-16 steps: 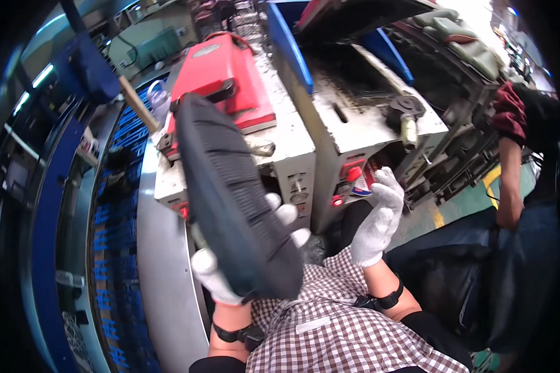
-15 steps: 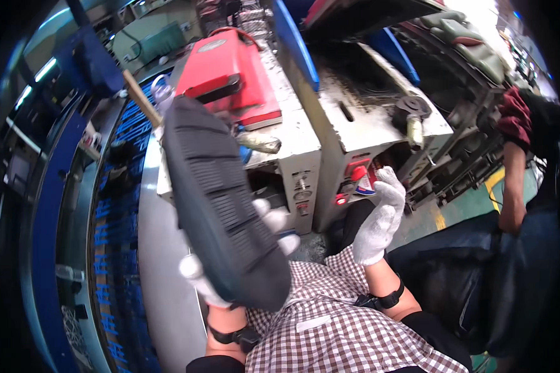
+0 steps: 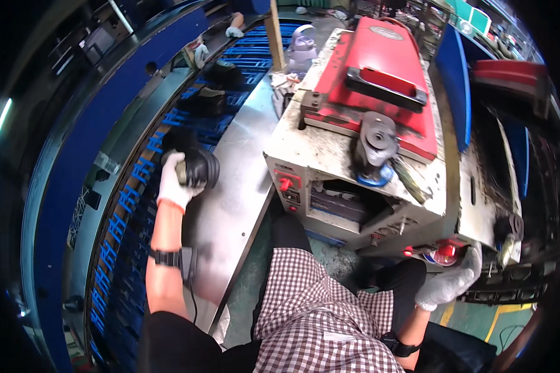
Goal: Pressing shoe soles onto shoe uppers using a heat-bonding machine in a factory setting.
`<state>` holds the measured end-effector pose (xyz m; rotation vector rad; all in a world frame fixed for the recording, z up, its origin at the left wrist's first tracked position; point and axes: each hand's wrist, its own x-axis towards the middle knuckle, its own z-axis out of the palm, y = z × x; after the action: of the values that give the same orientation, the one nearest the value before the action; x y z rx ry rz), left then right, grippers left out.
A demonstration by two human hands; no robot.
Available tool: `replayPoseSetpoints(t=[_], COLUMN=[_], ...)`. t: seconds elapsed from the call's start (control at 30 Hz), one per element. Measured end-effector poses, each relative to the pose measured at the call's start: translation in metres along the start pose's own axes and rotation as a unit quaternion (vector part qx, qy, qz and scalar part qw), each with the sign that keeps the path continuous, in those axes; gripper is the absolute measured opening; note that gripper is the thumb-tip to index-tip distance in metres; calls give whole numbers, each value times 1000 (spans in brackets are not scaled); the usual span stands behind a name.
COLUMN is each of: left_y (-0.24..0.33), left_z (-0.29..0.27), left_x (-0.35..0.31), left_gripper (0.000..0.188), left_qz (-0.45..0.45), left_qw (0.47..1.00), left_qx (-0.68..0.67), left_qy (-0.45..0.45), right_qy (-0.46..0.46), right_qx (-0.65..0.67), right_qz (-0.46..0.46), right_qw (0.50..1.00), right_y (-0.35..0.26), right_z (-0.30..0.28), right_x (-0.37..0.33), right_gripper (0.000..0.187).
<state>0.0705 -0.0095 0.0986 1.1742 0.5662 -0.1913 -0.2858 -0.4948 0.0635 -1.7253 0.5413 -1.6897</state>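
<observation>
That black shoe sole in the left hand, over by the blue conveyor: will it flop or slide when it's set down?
The black shoe sole looks like moulded rubber, so probably bendy rather than rigid. The gloved left hand holds it alone, so it seems light. Its ribbed tread should grip the steel shelf rather than slide.

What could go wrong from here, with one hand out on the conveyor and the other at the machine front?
1. The left hand holds the black shoe at the edge of the blue conveyor; the glove could snag there.
2. The right hand rests by the red button, so it might be pressed unintentionally while attention is leftward.
</observation>
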Motion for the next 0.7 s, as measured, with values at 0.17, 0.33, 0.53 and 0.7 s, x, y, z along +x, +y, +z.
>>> replayPoseSetpoints(t=[0.17,0.33,0.53,0.7], left_y=[33,64,79,50], left_z=[18,-47,-16,79], left_x=[104,283,303,210], left_gripper=[48,80,91,87], left_qz=[22,223,143,383], left_qw=[999,905,821,649], left_qx=[23,241,417,596], left_qy=[37,271,363,276], right_qy=[-1,4,-14,-45], right_qx=[-80,-118,-222,-243], right_qz=[-37,-25,-56,-112], right_qw=[996,993,973,962], right_y=[13,26,27,24], right_z=[3,18,48,65], right_x=[19,27,24,24], right_gripper=[51,53,52,52])
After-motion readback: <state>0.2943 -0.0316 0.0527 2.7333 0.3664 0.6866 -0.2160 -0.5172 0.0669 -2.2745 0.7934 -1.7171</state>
